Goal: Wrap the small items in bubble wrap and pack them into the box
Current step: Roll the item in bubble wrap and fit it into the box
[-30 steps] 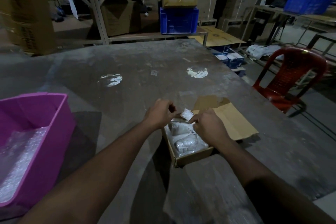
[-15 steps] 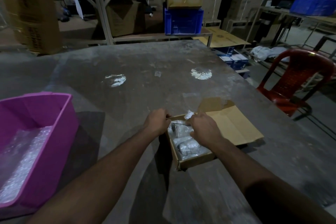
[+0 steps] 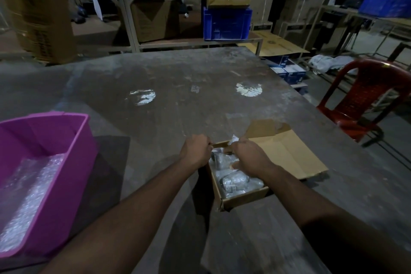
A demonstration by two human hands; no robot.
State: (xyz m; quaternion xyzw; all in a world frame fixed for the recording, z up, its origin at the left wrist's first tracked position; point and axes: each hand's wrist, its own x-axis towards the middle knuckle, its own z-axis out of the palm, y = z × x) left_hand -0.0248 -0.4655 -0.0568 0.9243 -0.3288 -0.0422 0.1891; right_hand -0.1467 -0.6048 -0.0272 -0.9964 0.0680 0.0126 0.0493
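Note:
A small open cardboard box (image 3: 244, 200) lies on the table in front of me, its lid flap (image 3: 289, 151) folded out to the right. Inside lie several bubble-wrapped items (image 3: 235, 181). My left hand (image 3: 195, 151) grips the box's far left corner. My right hand (image 3: 249, 157) reaches into the far end of the box, fingers curled on a wrapped item (image 3: 234, 140) whose tip shows above my knuckles. What lies under my right palm is hidden.
A pink plastic tub (image 3: 66, 162) with bubble wrap (image 3: 29, 196) inside sits at the left table edge. A red plastic chair (image 3: 364, 100) stands past the table's right edge. Shelves, cartons and a blue crate (image 3: 226, 21) stand behind the table.
My right hand has pushed the wrapped item from above the box down into its far end. My left hand has come onto the box's corner.

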